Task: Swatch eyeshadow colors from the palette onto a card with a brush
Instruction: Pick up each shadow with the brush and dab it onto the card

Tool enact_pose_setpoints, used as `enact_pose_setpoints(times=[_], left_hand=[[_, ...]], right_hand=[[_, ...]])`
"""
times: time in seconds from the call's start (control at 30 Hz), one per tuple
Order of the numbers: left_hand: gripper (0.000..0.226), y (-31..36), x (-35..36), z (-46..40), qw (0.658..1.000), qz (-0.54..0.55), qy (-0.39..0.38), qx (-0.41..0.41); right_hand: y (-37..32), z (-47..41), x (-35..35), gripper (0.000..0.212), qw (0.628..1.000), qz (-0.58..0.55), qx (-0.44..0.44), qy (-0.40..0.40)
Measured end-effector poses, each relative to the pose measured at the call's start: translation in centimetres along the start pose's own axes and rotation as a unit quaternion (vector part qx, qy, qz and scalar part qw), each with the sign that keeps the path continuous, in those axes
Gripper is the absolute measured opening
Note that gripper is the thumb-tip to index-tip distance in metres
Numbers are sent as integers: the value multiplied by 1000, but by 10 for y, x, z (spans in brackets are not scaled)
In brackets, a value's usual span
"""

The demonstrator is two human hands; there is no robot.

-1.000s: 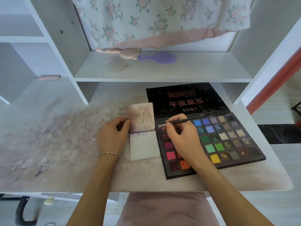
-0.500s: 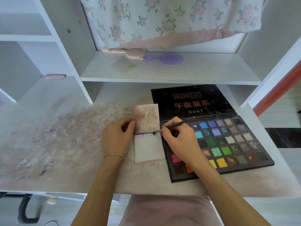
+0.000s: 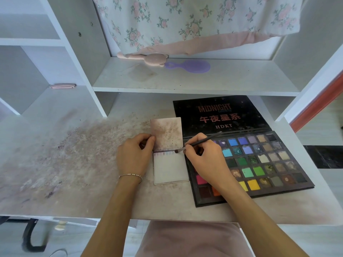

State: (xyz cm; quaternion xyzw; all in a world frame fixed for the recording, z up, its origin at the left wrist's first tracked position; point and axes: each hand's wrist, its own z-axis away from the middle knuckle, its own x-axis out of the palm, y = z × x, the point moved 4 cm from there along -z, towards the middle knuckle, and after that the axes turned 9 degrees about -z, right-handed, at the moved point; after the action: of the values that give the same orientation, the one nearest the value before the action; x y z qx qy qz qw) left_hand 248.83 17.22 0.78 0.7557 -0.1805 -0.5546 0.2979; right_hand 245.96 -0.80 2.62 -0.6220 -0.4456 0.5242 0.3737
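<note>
The right hand (image 3: 205, 156) pinches the brush (image 3: 199, 143), its tip on the card's (image 3: 169, 168) top-edge swatch row; left hand's (image 3: 134, 154) fingers press the card's left edge.

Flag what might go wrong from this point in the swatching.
1. The right hand rests over the palette, so its heel may smear the pink and orange pans beneath it.
2. The brush tip sits at the right end of the swatch row on the card; another stroke may run off the edge.
3. The left hand pins only one edge, so the card could shift.
</note>
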Motion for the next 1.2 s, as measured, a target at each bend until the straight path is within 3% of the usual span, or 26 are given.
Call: enact_pose_setpoints(times=[1.2], left_hand=[[13,-1,0,0,1000,3,1,-4]], right_hand=[[1,-1,0,21,1000,15,8,10]])
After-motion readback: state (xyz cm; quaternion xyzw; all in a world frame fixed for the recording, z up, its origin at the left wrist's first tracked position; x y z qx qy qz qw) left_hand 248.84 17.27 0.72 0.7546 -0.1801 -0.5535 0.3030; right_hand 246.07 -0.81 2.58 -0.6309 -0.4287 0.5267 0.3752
